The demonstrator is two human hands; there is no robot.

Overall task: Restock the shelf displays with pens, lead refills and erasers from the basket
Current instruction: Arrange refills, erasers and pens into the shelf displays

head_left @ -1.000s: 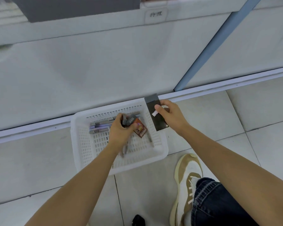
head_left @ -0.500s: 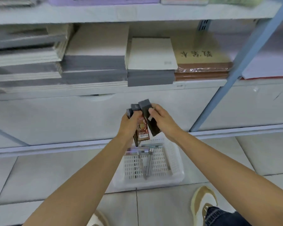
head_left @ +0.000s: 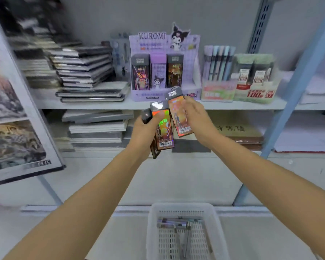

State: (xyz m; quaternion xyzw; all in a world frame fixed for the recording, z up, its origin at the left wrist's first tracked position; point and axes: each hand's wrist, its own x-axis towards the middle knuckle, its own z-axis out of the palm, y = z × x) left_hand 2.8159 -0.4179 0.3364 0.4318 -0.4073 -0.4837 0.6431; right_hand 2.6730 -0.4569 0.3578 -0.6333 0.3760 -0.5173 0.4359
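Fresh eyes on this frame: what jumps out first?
Mid-frame, the left hand grips several glossy packs and the right hand pinches a single pack beside them. Behind them, the purple Kuromi display stands on the shelf. A white basket holding pens sits on the floor below.

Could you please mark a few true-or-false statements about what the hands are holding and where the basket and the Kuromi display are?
1. The right hand holds one pack. True.
2. The left hand is empty. False: it grips several packs.
3. The basket stands on the shelf. False: it is on the floor, with pens inside.
4. The Kuromi display holds three upright packs. True.
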